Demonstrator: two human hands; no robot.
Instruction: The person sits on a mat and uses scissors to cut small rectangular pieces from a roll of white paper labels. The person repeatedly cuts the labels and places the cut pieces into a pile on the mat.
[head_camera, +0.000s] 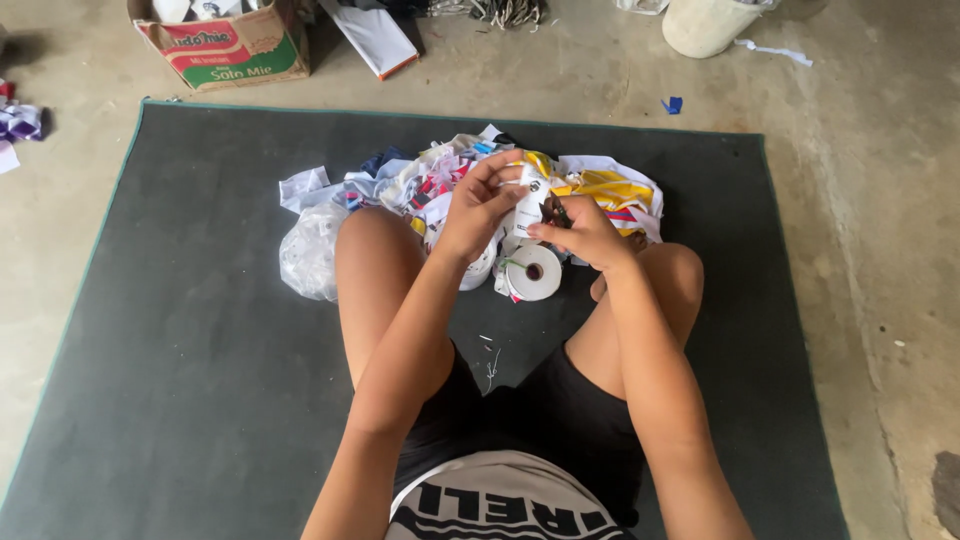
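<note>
1. While the person sits cross-legged on a dark mat (200, 330), both hands meet just above the middle of the frame, over a heap of cloth scraps (440, 180).
2. The left hand (478, 205) pinches a white strip of labels (530, 195) near its upper end; its fingers (505, 165) are closed on the strip.
3. The right hand (590, 232) is curled around small scissors (556, 210), whose dark blades point toward the strip; whether the blades are apart or closed is too small to tell.
4. Just below the hands, between the knees, lies a white roll of tape (535, 272), and the strip seems to run down toward it.
5. The strip looks thin, light and limp, so it would likely sag or twist unless held taut; a grip close beside the cutting spot, as the left hand has it, looks the steadiest hold.
6. The scissors look small and stiff, best gripped through the handles.
7. The scraps are mixed white, yellow, red and blue, soft and loose, spread across the upper middle of the mat.
8. At the upper left, off the mat, stands a cardboard box (225, 45); at the upper right stands a pale bucket (705, 25) on the concrete floor (880, 250).
</note>
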